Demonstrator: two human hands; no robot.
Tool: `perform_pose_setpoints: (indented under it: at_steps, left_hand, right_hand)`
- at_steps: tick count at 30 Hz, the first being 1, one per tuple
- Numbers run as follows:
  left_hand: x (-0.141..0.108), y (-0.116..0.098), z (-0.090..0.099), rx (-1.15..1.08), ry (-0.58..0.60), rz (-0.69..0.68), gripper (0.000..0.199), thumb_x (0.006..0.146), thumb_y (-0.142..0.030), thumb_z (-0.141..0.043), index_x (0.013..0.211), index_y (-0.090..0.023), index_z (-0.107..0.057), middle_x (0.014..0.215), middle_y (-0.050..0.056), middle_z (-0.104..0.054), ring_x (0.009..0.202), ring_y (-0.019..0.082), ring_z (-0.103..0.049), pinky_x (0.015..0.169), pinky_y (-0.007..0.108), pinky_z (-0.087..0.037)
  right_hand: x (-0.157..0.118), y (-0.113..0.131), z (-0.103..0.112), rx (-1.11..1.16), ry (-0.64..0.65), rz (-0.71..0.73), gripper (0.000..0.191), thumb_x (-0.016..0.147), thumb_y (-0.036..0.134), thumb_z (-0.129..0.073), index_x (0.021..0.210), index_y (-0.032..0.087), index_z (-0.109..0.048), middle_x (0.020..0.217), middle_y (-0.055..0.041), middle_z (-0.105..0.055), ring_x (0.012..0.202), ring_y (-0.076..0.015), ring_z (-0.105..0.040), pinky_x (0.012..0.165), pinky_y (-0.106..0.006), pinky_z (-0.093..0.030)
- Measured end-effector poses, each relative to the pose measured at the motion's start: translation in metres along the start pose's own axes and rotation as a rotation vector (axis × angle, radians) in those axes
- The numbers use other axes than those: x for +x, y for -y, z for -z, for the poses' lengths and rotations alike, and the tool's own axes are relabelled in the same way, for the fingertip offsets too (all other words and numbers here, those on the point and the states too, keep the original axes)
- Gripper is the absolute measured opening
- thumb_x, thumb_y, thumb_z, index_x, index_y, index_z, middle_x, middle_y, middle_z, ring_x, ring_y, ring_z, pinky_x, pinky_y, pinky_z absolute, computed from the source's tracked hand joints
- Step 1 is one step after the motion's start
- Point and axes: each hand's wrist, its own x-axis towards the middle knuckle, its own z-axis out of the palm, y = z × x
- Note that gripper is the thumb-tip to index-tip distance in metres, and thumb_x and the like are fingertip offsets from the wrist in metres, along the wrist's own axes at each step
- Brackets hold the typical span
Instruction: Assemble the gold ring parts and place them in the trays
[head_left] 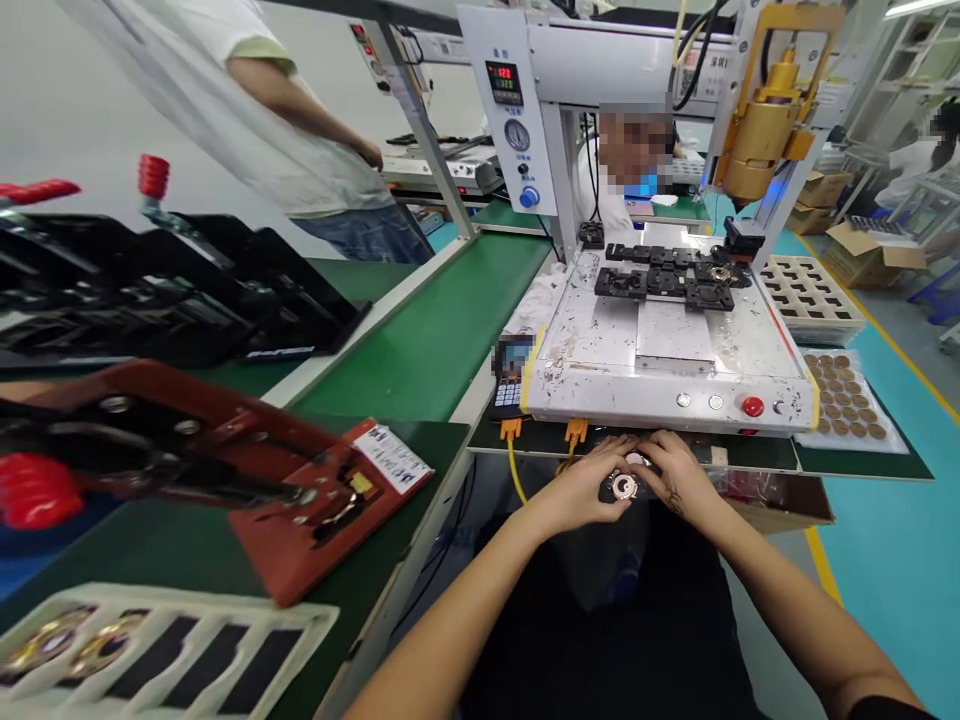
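Just in front of the machine's front edge, my two hands meet over a small round rose-gold part (pixel 624 487) that resembles a watch case ring. It seems to sit on a dark holder, mostly hidden by my fingers. My left hand (pixel 589 487) grips it from the left, thumb below and fingers over the far side. From the right, my right hand (pixel 675 472) curls its fingers onto the same piece. A second shiny bit shows between the fingertips, too small to name. Behind the hands stands a white benchtop machine (pixel 592 375) carrying black fixtures (pixel 664 285) on its plate.
A brown toggle-clamp fixture (pixel 292 500) and a cream tray (pixel 247 608) with gold round parts are at left. Right of the machine lie a sheet of round brown discs (pixel 844 400) and stacked trays (pixel 814 295). Yellow cables (pixel 516 475) hang beside my left hand. Other people are beyond.
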Motion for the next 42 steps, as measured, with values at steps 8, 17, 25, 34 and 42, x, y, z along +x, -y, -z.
perform_pose_setpoints:
  at_steps: [8,17,25,34,42]
  left_hand:
    - [0.005,0.0,0.018,-0.057,0.113,0.033,0.029,0.078,-0.017,-0.081,0.104,-0.024,-0.07,0.165,0.014,-0.055,0.161,0.032,-0.04,0.135,0.052,-0.025]
    - [0.011,0.002,0.0,-0.008,-0.073,0.058,0.028,0.083,-0.02,-0.077,0.109,-0.023,-0.066,0.162,0.015,-0.058,0.159,0.033,-0.044,0.135,0.055,-0.025]
    - [0.013,-0.018,-0.006,-0.02,-0.293,0.109,0.024,0.09,-0.025,-0.072,0.114,-0.022,-0.066,0.134,0.013,-0.071,0.13,0.033,-0.066,0.114,0.052,-0.05]
    - [-0.026,-0.07,-0.014,-1.07,-0.41,0.435,0.052,0.075,-0.027,-0.096,0.117,-0.022,-0.065,0.11,0.005,-0.08,0.105,0.026,-0.081,0.103,0.043,-0.063]
    - [-0.04,-0.093,-0.007,-1.287,-0.424,0.501,0.058,0.081,-0.041,-0.096,0.128,-0.017,-0.073,0.121,0.015,-0.083,0.121,0.035,-0.077,0.112,0.052,-0.059]
  right_hand:
    - [-0.027,-0.018,-0.023,-0.083,0.031,0.176,0.033,0.113,0.026,-0.047,0.118,0.025,-0.079,0.112,-0.0131,-0.08,0.092,-0.027,-0.07,0.079,-0.045,-0.057]
    - [-0.072,0.002,-0.009,-0.121,-0.144,0.054,0.024,0.107,0.016,-0.051,0.119,0.025,-0.07,0.129,-0.0152,-0.076,0.129,-0.0342,-0.069,0.103,-0.058,-0.055]
    - [-0.045,0.015,0.03,0.03,-0.33,-0.287,0.014,0.108,0.03,-0.055,0.103,0.024,-0.067,0.13,-0.0168,-0.07,0.128,-0.0348,-0.063,0.11,-0.059,-0.05]
    - [-0.015,0.063,0.062,0.784,-0.135,-0.599,0.033,0.094,0.056,-0.078,0.109,0.027,-0.076,0.087,-0.0024,-0.074,0.058,-0.0151,-0.059,0.052,-0.032,-0.054]
    - [-0.014,0.071,0.064,0.949,-0.073,-0.698,0.037,0.085,0.056,-0.088,0.089,0.024,-0.068,0.06,0.0028,-0.068,0.047,-0.0159,-0.061,0.051,-0.033,-0.056]
